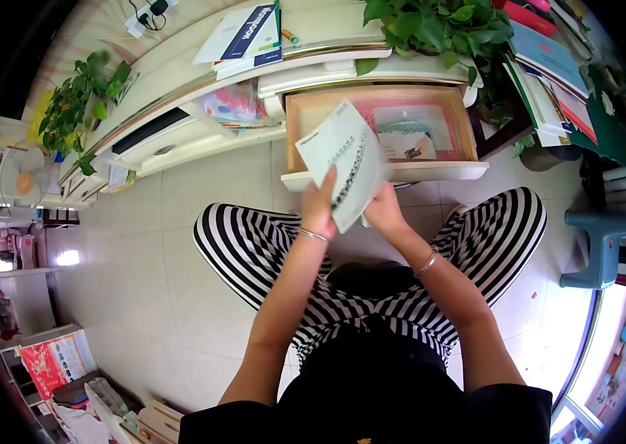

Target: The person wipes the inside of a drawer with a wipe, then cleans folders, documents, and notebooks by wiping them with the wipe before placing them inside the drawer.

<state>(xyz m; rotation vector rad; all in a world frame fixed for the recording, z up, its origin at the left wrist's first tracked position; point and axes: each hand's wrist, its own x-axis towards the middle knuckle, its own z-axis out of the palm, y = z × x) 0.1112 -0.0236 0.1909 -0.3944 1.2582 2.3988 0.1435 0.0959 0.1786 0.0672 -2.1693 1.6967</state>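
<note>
In the head view I hold a white printed booklet (335, 159) up in front of me, tilted, with a dark patterned strip across its cover. My left hand (318, 206) is closed on its lower left edge, thumb on the cover. My right hand (383, 207) grips the lower right edge; its fingers are partly hidden and slightly blurred. Just beyond the booklet a wooden drawer (431, 172) is pulled out. Inside it lie a pink-edged patterned sleeve (442, 118) and a card with a picture (409, 146). The booklet hides part of the drawer.
The long white cabinet (172, 70) carries papers (242, 37) and a leafy plant (431, 26). Stacked books and folders (549, 59) stand at the right. A blue stool (600, 248) is on the tiled floor (143, 274). Another plant (80, 100) and a fan (24, 177) are left.
</note>
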